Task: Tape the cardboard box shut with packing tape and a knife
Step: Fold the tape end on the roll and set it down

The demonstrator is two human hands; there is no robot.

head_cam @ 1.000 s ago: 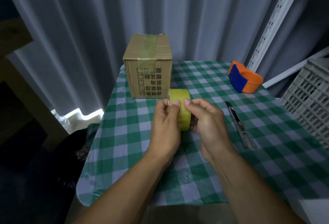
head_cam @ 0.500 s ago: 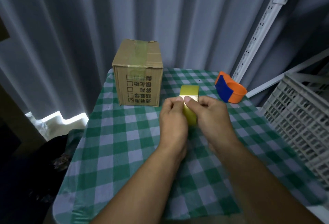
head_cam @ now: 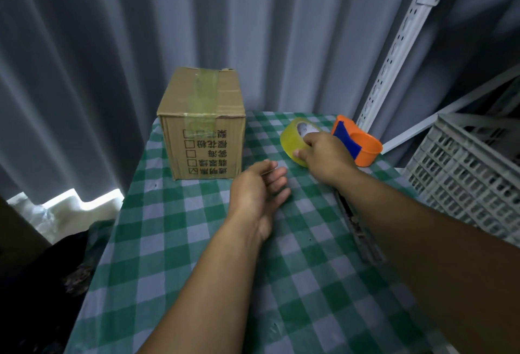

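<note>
A brown cardboard box (head_cam: 201,125) stands at the back left of the table, its flaps closed, a strip of yellowish tape running over its top and down its front. My right hand (head_cam: 326,156) grips a yellow roll of packing tape (head_cam: 292,139), tilted, at the back right beside the orange dispenser. My left hand (head_cam: 259,187) hovers open over the cloth, in front of the box, holding nothing. The knife (head_cam: 356,227) lies on the cloth, mostly hidden under my right forearm.
A green and white checked cloth (head_cam: 174,241) covers the table. An orange and blue tape dispenser (head_cam: 363,148) sits at the back right. A grey plastic crate (head_cam: 467,179) and a white shelf post (head_cam: 394,52) stand to the right. Grey curtains hang behind.
Both hands held the tape roll at the table's middle. My left hand has let go, and my right hand has carried the roll to the back right, next to the dispenser.
</note>
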